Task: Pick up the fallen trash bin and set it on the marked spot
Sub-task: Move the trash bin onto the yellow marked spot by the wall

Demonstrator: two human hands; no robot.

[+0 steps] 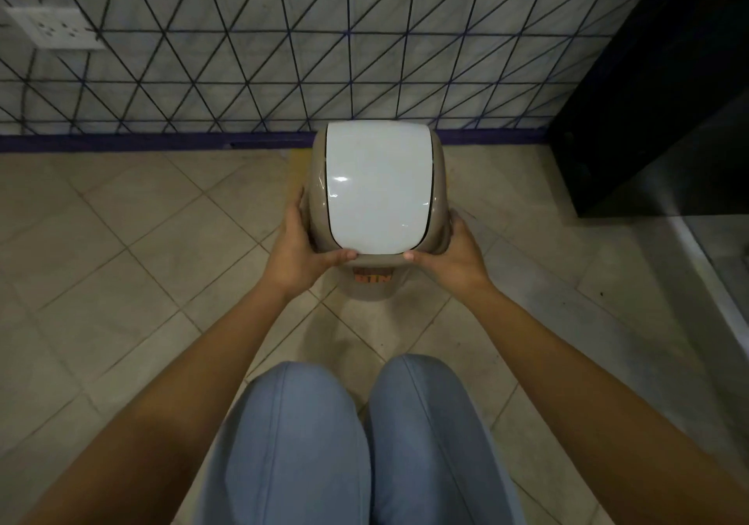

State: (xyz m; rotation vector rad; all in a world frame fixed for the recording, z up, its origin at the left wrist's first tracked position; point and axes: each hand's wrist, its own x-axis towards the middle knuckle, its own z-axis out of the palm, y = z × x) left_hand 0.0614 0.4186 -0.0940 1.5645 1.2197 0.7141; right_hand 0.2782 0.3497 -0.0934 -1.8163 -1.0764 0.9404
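A beige trash bin (373, 287) with a glossy white swing lid (379, 186) stands upright in front of me, close to the wall. My left hand (302, 251) grips the lid rim on the left side, thumb along the front edge. My right hand (454, 255) grips the rim on the right side in the same way. A strip of yellow-orange marking (296, 172) shows on the floor just left of the bin; the rest of it is hidden under the bin. An orange label sits on the bin's front, below the lid.
A tiled wall with dark diagonal lines (243, 58) rises right behind the bin, with a white socket plate (52, 28) at upper left. A black cabinet (664, 91) stands at the right. My knees in blue trousers (356, 435) are below, over beige floor tiles.
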